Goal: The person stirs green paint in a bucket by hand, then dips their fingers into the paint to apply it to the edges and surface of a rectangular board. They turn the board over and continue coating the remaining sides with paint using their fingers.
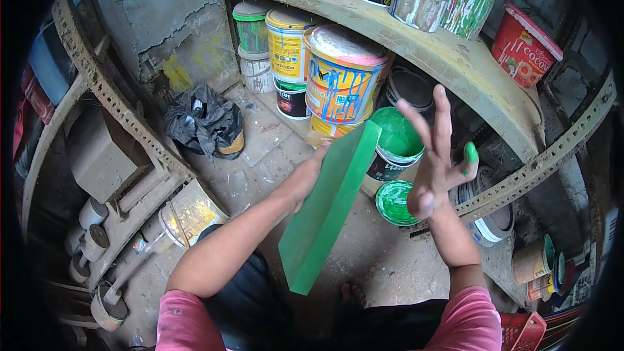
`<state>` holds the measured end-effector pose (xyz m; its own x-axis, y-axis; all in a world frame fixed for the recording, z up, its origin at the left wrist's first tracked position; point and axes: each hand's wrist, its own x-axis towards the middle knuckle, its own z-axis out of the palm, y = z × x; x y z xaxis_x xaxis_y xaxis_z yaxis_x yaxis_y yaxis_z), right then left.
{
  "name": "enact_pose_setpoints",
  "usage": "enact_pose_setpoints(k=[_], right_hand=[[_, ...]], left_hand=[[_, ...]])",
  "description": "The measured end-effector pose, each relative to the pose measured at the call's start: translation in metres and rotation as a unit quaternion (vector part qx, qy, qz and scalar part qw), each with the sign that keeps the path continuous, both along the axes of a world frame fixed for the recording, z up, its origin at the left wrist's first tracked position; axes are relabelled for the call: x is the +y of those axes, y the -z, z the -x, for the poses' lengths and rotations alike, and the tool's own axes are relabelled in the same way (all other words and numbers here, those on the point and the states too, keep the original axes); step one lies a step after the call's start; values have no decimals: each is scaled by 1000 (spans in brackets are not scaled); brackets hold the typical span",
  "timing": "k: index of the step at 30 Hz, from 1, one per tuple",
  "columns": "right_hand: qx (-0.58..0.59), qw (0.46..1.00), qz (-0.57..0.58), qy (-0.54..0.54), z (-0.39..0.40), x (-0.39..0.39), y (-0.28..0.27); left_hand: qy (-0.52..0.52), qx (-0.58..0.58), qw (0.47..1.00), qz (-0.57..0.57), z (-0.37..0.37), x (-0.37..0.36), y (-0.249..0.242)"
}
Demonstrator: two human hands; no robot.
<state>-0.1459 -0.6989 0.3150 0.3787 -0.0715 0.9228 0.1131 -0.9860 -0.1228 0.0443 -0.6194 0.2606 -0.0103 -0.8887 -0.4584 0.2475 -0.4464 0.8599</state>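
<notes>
- the left hand [308, 181] is gripping the left side of the green board [330, 208], fingers partly hidden
- the right hand [437, 169] is hovering empty, fingers spread, one tip showing green
- the board is slanting between both hands, near the paint bucket [386, 169]
- holding steady, smudging little, is probably working best

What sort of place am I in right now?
Probably a paint store or small workshop: paint-streaked buckets sit on and under a dusty shelf, an open bucket of green paint stands below, and your left hand holds a green board.
</notes>
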Motion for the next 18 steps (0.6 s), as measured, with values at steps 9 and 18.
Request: enact_pose_setpoints(k=[9,18], right_hand=[[175,983,40,-44,16,49,-4],[40,996,42,75,8,-3,4]], left_hand=[[21,4,1000,16,-7,-2,1],[4,-88,996,22,-11,-5,19]])
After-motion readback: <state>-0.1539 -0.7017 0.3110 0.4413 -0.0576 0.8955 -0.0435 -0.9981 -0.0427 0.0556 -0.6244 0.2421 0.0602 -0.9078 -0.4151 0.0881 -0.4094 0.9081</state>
